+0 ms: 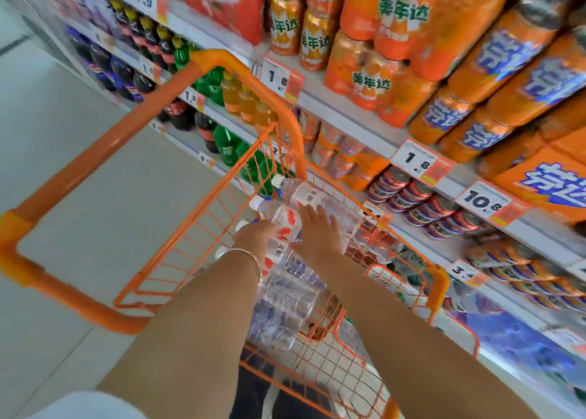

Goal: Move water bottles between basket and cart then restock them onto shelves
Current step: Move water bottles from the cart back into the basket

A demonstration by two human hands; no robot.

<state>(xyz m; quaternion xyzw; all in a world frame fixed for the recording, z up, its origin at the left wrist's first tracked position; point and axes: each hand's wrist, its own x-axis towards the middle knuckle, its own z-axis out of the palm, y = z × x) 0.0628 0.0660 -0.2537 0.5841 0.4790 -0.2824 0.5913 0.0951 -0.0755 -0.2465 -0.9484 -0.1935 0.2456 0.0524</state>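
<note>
Several clear water bottles (287,304) with white caps lie piled in the wire basket of an orange cart (203,228). My left hand (255,234), a silver bangle on its wrist, curls over a bottle with a red and white label (285,219) near the top of the pile. Beside it, my right hand (320,233) rests flat with fingers spread on another clear bottle (306,192). Both forearms reach down into the basket from the lower edge of the view.
The cart's thick orange frame bar (95,152) loops out to the left over the pale tiled floor (73,111). Drink shelves (348,115) run close along the cart's right side, stacked with orange soda cans (360,79), cola and green bottles, and price tags (415,161).
</note>
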